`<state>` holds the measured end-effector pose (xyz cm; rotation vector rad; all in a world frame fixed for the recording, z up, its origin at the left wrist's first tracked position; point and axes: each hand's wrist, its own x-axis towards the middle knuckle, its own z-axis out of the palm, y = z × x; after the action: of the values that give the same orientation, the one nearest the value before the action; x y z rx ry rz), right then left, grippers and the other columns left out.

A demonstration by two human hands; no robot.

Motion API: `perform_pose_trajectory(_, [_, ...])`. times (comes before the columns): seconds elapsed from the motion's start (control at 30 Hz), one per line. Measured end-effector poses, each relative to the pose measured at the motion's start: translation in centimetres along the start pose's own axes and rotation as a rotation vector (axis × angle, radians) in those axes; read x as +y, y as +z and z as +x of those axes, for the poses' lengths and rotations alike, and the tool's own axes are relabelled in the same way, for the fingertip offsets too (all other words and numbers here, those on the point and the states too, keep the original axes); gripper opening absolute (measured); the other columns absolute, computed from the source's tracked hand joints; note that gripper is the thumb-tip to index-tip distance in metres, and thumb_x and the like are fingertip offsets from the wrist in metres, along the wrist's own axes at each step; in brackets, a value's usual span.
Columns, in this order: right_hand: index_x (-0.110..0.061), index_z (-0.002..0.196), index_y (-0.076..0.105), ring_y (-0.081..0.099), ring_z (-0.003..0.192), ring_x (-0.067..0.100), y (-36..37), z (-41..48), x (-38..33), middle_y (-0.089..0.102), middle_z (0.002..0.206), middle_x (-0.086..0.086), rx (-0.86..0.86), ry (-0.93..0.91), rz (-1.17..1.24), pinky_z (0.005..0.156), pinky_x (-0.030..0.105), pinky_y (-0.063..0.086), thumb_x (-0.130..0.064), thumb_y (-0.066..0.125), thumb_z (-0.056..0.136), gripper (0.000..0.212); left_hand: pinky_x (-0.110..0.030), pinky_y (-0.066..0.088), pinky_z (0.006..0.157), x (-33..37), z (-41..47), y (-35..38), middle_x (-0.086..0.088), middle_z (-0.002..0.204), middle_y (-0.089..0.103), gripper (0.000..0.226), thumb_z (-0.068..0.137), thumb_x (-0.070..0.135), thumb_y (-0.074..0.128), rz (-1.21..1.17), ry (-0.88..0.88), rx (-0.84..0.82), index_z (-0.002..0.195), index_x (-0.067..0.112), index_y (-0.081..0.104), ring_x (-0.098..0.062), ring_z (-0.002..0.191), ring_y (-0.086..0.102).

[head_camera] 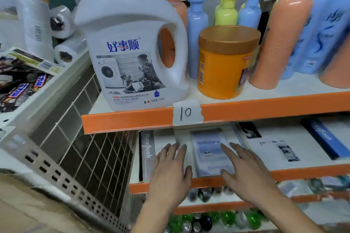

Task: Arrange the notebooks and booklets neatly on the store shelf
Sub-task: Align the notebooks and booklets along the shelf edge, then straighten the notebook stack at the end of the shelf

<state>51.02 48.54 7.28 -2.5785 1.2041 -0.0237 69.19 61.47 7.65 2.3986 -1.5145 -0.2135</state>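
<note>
Notebooks lie flat below the "10" tag (187,112): left hand (170,168) spread on the white notebook (164,143), right hand (244,168) spread on the blue booklet (207,149), both empty; alignment appears underway, next squaring edges.

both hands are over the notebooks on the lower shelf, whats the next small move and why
Probably lower both open hands, left hand and right hand, onto the blue booklet and square it: they flank it, holding nothing.
</note>
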Motion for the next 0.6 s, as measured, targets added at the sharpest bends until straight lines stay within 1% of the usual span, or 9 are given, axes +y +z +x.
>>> perform_pose_trajectory(0.1, [-0.038,0.159,0.002,0.009,0.153,0.014,-1.1,-0.2,2.6,0.004,0.168,-0.006,0.011,0.004,-0.003,0.124,0.031,0.0,-0.055,0.038,0.099,0.073,-0.039,0.016,0.124,2.9,0.6,0.6,0.01,0.164,0.017,0.06,0.103,0.043,0.04,0.013,0.016,0.011,0.157,0.033,0.018,-0.017,0.152,0.008])
perform_pose_trajectory(0.2, [-0.037,0.159,0.0,0.005,0.154,0.015,-2.7,-0.9,5.9,-0.001,0.168,-0.006,0.023,0.009,0.004,0.12,0.029,-0.007,-0.053,0.038,0.1,0.072,-0.04,0.02,0.123,6.7,1.5,1.8,0.01,0.164,0.018,0.06,0.103,0.046,0.04,0.024,0.035,0.005,0.158,0.035,0.018,-0.019,0.151,0.012])
perform_pose_trajectory(0.27, [-0.037,0.159,-0.002,0.003,0.154,0.016,-3.9,-1.5,9.0,-0.003,0.168,-0.006,0.023,0.011,0.001,0.117,0.027,-0.009,-0.052,0.037,0.101,0.071,-0.041,0.022,0.122,10.0,2.3,3.0,0.009,0.164,0.019,0.06,0.103,0.046,0.04,0.026,0.043,0.014,0.157,0.035,0.018,-0.019,0.151,0.013])
perform_pose_trajectory(0.43, [-0.037,0.159,-0.001,0.003,0.154,0.015,-6.7,-2.7,18.3,-0.003,0.167,-0.008,0.029,0.027,0.02,0.122,0.031,-0.004,-0.053,0.039,0.1,0.072,-0.041,0.014,0.125,19.6,3.8,5.6,0.01,0.166,0.012,0.061,0.103,0.046,0.039,0.035,0.069,0.001,0.159,0.034,0.016,-0.018,0.153,0.005])
perform_pose_trajectory(0.6, [-0.039,0.159,0.001,0.003,0.154,0.017,-7.8,-3.7,27.0,-0.002,0.167,-0.008,0.03,0.088,0.088,0.125,0.035,0.001,-0.054,0.04,0.099,0.072,-0.037,0.012,0.125,27.5,4.9,8.2,0.012,0.165,0.014,0.061,0.103,0.045,0.04,0.065,0.105,-0.015,0.159,0.033,0.017,-0.018,0.153,0.006])
